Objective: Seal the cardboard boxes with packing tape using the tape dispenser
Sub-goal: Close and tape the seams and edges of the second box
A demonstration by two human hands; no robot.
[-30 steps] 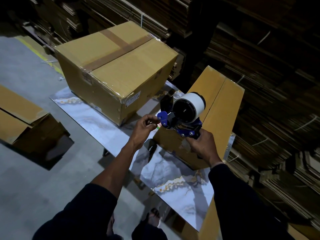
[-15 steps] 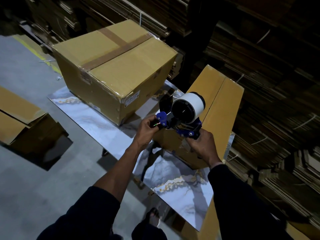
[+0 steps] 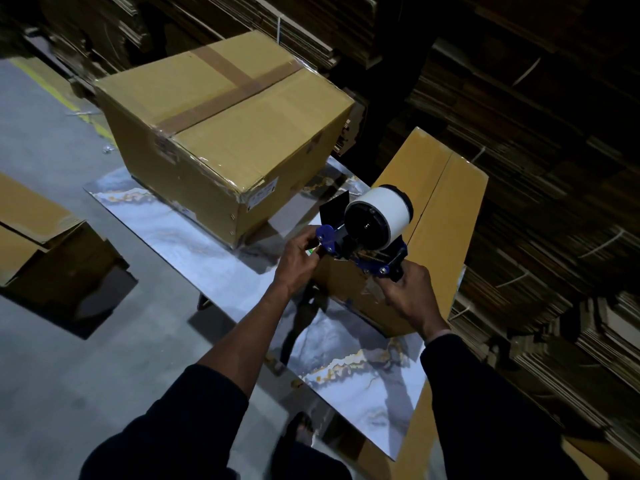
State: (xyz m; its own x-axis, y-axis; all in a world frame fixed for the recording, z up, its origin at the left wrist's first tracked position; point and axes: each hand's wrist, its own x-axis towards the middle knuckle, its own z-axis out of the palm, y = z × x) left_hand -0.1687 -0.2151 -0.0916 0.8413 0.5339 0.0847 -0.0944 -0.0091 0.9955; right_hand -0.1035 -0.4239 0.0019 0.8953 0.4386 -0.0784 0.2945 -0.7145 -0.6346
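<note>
Flanking the tape dispenser (image 3: 367, 237): a taped box (image 3: 221, 133) (left), an unsealed box (image 3: 446, 216).

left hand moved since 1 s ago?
Yes. The left hand has closed in on the dispenser, toward the narrow box; its fingers now pinch at the blue front end.

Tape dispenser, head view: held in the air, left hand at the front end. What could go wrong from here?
1. The left hand pinches at the front end of the tape dispenser, where the cutter likely sits; a slip could nick the fingers.
2. The right hand holds the dispenser off the narrow box; a loose tape end could fold back and stick to itself.
3. The narrow box's top seam looks untaped, and the box overhangs the table; pressing could tip it.
</note>
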